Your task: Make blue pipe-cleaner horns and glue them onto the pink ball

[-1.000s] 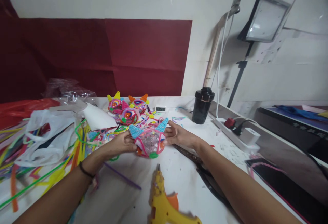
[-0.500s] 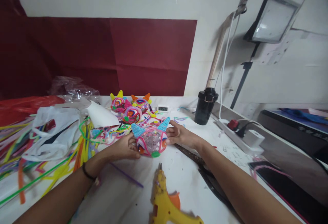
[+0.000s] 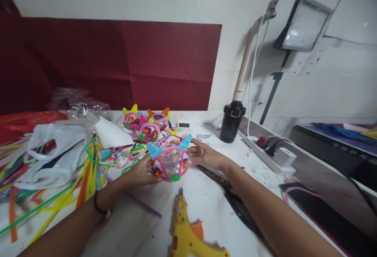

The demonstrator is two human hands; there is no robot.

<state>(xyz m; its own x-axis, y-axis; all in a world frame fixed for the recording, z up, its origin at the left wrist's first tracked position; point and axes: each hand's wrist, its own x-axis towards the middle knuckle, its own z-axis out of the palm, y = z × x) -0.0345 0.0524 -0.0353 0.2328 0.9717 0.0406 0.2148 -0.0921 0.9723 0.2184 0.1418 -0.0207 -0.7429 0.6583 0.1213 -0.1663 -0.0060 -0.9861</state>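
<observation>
Between my two hands is a pipe-cleaner animal head, a clear ball wound in pink and white with blue pointed ears, orange eyes and a green nose. My left hand grips its left side, fingers curled behind it. On the other side my right hand holds it by the right eye and ear, thumb in front. Below it lies a yellow hot glue gun, nozzle pointing towards the head. Black-handled scissors rest on the table, partly hidden under my right forearm.
Several finished animal heads sit at the back near a small digital clock. Loose pipe cleaners and a white bag cover the left. A black bottle, a power strip and a phone-like black slab are at right.
The whole view has shifted slightly, so most things appear a little further left. Both hands keep hold of the animal head, which looks slightly more tilted.
</observation>
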